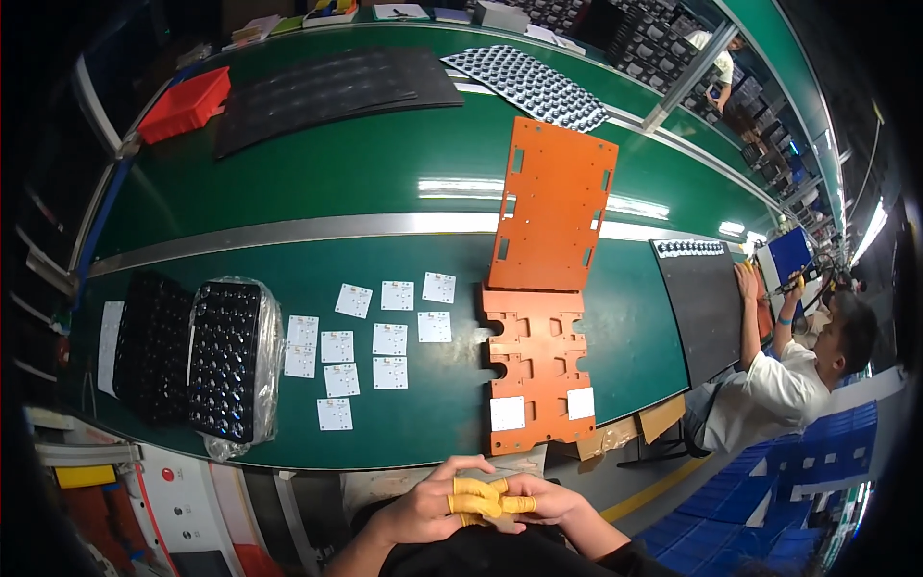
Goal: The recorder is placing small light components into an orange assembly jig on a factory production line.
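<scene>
My left hand (433,505) and my right hand (550,502) meet in front of my body, just below the table's near edge. Both have yellow finger cots (473,502) on some fingers. Their fingers are curled and touch each other; whatever lies between them is hidden. Beyond them on the table is an orange fixture plate (534,370), with a white square board (508,413) at its near left and another white board (581,404) at its near right. Its orange lid plate (553,207) is tilted up at the far end.
Several white square boards (389,338) lie left of the fixture. Further left is a black tray of round lenses (226,361) in clear plastic. A conveyor (365,183) carries black sheets (327,91) and a red bin (187,104). At right, a co-worker (779,389) sits by a black mat (707,317).
</scene>
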